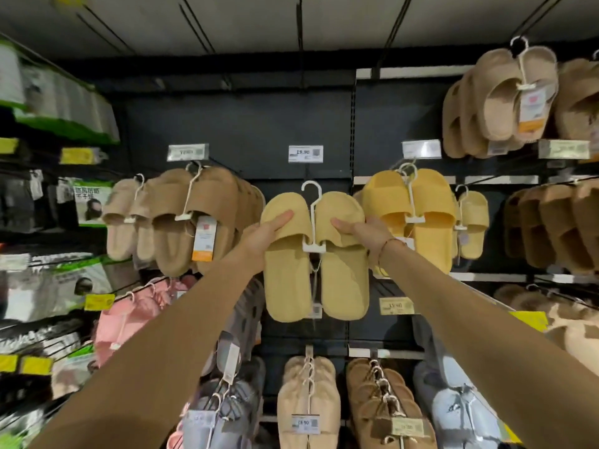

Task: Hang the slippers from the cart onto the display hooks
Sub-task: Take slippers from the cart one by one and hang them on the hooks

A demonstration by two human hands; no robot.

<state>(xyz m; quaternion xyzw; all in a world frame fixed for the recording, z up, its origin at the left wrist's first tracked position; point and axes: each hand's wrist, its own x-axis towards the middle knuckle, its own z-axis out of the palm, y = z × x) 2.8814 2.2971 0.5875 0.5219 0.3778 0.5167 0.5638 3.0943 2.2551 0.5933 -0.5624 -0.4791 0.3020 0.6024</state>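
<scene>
A pair of pale yellow slippers (316,273) on a white plastic hanger (311,215) is raised in front of the dark display wall. My left hand (264,236) grips the left slipper's outer edge, thumb across its strap. My right hand (364,233) grips the right slipper's outer edge the same way. The hanger's curved top sits just below a price tag (305,153) marking a display hook, which itself is hard to make out. The cart is out of view.
Tan slippers (191,222) hang to the left, brighter yellow slippers (418,218) to the right, beige slippers (502,102) at the upper right. Lower rows hold pink, grey, cream and brown pairs. Packaged goods line the left shelves (48,102).
</scene>
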